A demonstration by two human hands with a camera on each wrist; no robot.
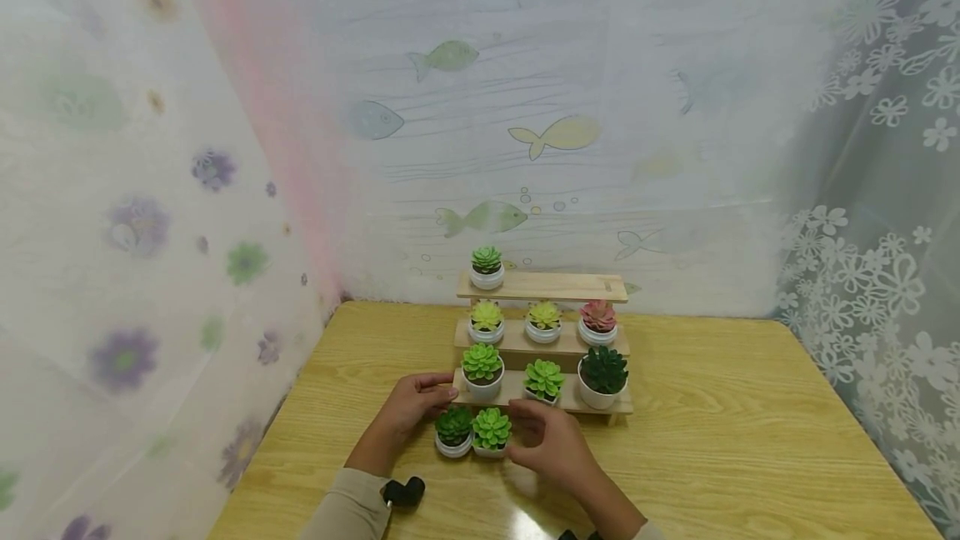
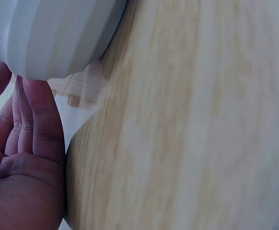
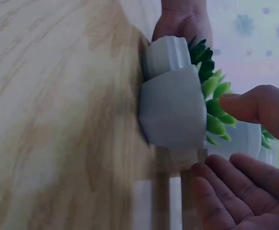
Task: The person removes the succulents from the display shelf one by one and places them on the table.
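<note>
Two potted succulents stand side by side on the table before a wooden shelf (image 1: pixel 517 394): a dark green one (image 1: pixel 454 425) in a round white pot and a light green one (image 1: pixel 492 428) in an angular white pot (image 3: pixel 172 110). My left hand (image 1: pixel 408 408) is by the dark green plant, its straight fingers reaching to the shelf's lower left end; a white pot (image 2: pixel 53 38) overlaps its fingertips in the left wrist view. To the right of the light green plant, my right hand (image 1: pixel 553 444) has fingers loosely spread, thumb beside the leaves, holding nothing.
Several potted succulents stand on the three-tier shelf: one on the top board (image 1: pixel 555 285), three in the middle, including a red one (image 1: pixel 598 317), and three on the lowest, including a dark green one (image 1: pixel 603 371). Behind the wooden table (image 1: pixel 720 423) hang printed curtains (image 1: pixel 637 190).
</note>
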